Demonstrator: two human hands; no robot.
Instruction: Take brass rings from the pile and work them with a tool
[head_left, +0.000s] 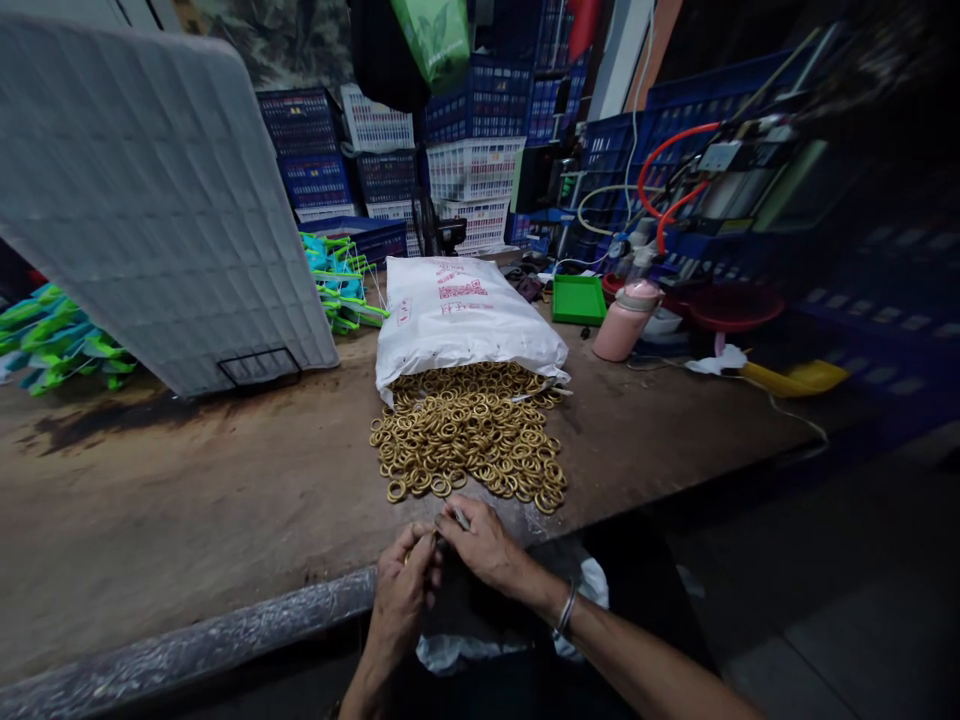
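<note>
A heap of brass-coloured rings (469, 435) spills from the open mouth of a white printed sack (461, 310) lying on the worn wooden bench (187, 500). Both hands meet at the bench's near edge, just in front of the heap. My left hand (405, 585) is closed, fingers pinched around a ring that barely shows. My right hand (480, 545) is closed too, gripping a thin metal piece that sticks out above the fingers. A bracelet sits on the right wrist. What lies between the two hands is mostly hidden.
A grey plastic crate (150, 190) leans at the left, with green-blue plastic parts (52, 340) behind it. A pink bottle (626, 320), green tray (577, 298), red bowl (731, 305) and yellow scoop (799, 378) stand right. Stacked crates (472, 170) fill the back.
</note>
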